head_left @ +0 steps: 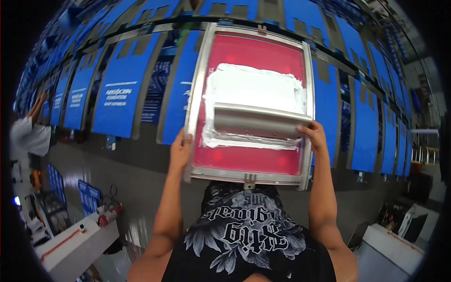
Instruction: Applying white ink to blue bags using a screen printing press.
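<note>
Nearest, a white desk point(77, 244) stands at the lower left and another white desk point(392, 244) at the lower right on a glossy grey floor point(141, 188). The left hand point(180, 151) grips the left rail of the metal-framed printing screen point(253, 101); the right hand point(314, 135) grasps the squeegee point(256, 122) lying across its white ink. Beyond, rows of blue panels point(122, 89) stretch far; another person point(30, 134) works far left.

I held a printing screen point(256, 101) upright before me: a metal-framed rectangle of red mesh with a broad white patch across its middle. Behind it, long rows of blue rectangular signs point(118, 89) with white lettering lay side by side. Smaller blue signs point(89, 196) leaned at my lower left.
</note>
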### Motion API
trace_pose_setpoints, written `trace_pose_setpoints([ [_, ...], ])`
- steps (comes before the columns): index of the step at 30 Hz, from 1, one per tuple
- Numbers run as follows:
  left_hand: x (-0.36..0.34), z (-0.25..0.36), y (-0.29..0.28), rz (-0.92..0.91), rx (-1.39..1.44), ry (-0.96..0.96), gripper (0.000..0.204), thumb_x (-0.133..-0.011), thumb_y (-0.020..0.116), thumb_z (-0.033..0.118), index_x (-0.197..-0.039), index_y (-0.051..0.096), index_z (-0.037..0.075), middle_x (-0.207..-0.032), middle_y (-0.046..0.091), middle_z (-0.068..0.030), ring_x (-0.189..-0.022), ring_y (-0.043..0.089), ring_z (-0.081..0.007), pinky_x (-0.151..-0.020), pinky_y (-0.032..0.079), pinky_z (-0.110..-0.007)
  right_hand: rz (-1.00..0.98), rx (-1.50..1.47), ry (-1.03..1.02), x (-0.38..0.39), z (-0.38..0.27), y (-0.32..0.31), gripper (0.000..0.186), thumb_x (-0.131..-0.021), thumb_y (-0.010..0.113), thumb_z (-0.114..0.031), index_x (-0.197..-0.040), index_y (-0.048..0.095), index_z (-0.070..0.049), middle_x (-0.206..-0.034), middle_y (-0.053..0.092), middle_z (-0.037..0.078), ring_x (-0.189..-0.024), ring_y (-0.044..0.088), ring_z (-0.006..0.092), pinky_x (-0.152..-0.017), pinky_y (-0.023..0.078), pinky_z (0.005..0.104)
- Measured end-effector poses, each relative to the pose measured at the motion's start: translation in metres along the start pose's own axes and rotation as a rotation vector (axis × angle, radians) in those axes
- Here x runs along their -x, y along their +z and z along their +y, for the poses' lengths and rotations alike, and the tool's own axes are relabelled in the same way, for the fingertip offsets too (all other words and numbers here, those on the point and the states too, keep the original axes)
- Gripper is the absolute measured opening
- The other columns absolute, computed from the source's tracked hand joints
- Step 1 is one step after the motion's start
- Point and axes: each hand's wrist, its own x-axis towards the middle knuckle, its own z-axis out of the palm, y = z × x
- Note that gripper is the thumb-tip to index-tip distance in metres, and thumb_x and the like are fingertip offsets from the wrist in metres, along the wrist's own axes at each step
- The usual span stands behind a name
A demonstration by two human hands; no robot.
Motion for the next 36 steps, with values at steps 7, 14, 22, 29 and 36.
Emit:
trace_pose_setpoints([
  [7,0.038,0.034,0.161,-0.200,0.134,0.060,0.046,-0.093,0.055,0.030,-0.126,0.050,-0.002,-0.114,0.061,-0.0186,-0.106,0.056,-0.0200,-0.091,0.042,-0.030,0.128,-0.023,-0.009,0.037,0.032,-0.165,0.036,-0.064,0.074,-0.009,-0.097,0.066,0.002,-0.088,0.067,0.008,-0.081,0.061,0.0155,-0.078,0.046,0.0293],
  [14,0.067,0.062,0.215,-0.064,0.012,-0.040,0.044,-0.092,0.055,0.028,-0.123,0.052,-0.003,-0.114,0.061,-0.0190,-0.107,0.057,-0.0217,-0.091,0.042,-0.030,0.033,-0.028,0.003,0.000,0.064,-0.226,0.037,-0.064,0.077,-0.014,-0.096,0.066,0.001,-0.089,0.066,0.007,-0.084,0.058,0.0141,-0.079,0.043,0.0272],
  [22,0.061,0.057,0.231,-0.035,-0.050,-0.111,0.051,-0.091,0.057,0.035,-0.126,0.051,-0.002,-0.117,0.060,-0.0159,-0.108,0.054,-0.0194,-0.092,0.041,-0.029,-0.001,0.063,0.031,-0.022,0.074,-0.241,0.039,-0.066,0.079,-0.013,-0.100,0.066,0.003,-0.089,0.067,0.010,-0.080,0.061,0.0163,-0.075,0.047,0.0286],
  [29,0.047,0.040,0.230,-0.059,0.077,-0.135,0.053,-0.092,0.056,0.038,-0.127,0.050,-0.001,-0.110,0.062,-0.0130,-0.100,0.055,-0.0144,-0.086,0.042,-0.025,-0.051,-0.009,-0.043,-0.023,0.092,-0.235,0.038,-0.068,0.080,-0.015,-0.100,0.067,0.001,-0.091,0.067,0.008,-0.083,0.060,0.0143,-0.079,0.044,0.0269],
  [36,0.054,0.033,0.235,-0.042,-0.151,-0.034,0.056,-0.089,0.058,0.040,-0.128,0.050,0.001,-0.113,0.062,-0.0169,-0.102,0.058,-0.0255,-0.091,0.043,-0.032,-0.076,0.021,-0.011,-0.019,0.093,-0.239,0.036,-0.070,0.078,-0.014,-0.100,0.067,0.001,-0.091,0.067,0.007,-0.084,0.059,0.0140,-0.080,0.044,0.0269],
])
